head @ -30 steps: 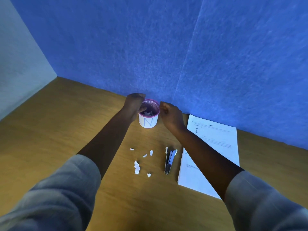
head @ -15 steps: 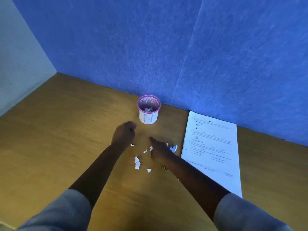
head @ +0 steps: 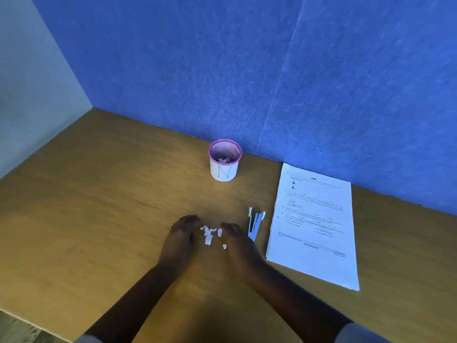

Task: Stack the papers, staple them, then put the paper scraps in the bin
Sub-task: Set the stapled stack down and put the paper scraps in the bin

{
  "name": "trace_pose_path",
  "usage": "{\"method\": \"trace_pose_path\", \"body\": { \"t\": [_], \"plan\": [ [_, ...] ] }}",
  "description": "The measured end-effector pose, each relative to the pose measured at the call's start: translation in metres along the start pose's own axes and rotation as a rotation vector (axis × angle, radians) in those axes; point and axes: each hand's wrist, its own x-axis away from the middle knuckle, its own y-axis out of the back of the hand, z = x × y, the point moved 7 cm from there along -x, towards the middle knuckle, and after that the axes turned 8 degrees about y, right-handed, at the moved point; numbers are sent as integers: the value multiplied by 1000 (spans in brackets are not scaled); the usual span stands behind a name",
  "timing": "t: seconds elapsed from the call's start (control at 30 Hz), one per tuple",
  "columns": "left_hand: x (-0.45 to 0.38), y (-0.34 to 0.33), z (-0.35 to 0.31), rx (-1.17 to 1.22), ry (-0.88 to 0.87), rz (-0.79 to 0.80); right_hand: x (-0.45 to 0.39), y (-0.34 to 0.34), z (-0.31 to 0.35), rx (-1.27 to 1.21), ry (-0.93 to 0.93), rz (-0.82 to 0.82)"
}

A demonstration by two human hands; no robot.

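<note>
Both hands lie flat-ish on the counter point(head: 99, 219), left hand point(head: 181, 235) and right hand point(head: 238, 240) cupping a little pile of paper scraps point(head: 210, 233) between them, fingers relaxed, gripping nothing. The bin point(head: 224, 160) sits near the back edge, with the stapler point(head: 256, 224) and papers point(head: 314, 226) toward the right.

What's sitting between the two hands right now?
Head view: a cluster of paper scraps on the table, between left hand and right hand.

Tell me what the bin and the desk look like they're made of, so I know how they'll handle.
Bin: looks like pink wire mesh, since a fine grid shows on its inner wall, with a white paper-like label marked N wrapped around it. Desk: seems to be wood or wood-look laminate, matte, with a streaked yellow-brown grain; which of the two cannot be told.
</note>
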Motion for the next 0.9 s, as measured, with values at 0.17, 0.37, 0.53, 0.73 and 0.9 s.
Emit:
{"method": "trace_pose_path", "body": {
  "t": [0.17,0.37,0.53,0.73,0.9],
  "plan": [
    [4,-22,3,-143,21,175,-4,-11,-17,-5,-85,-17],
    [0,-30,-18,-48,47,169,-25,-3,-13,-245,-147,-118],
    [-3,-32,-25,-15,69,139,-32,-1,-10,-288,-127,-144],
    [-8,-31,-25,-49,70,86,-26,0,-13,-363,-143,-221],
    [-14,-34,-26,-167,51,100,-22,1,-18,-369,-167,-243]
  ]
}}
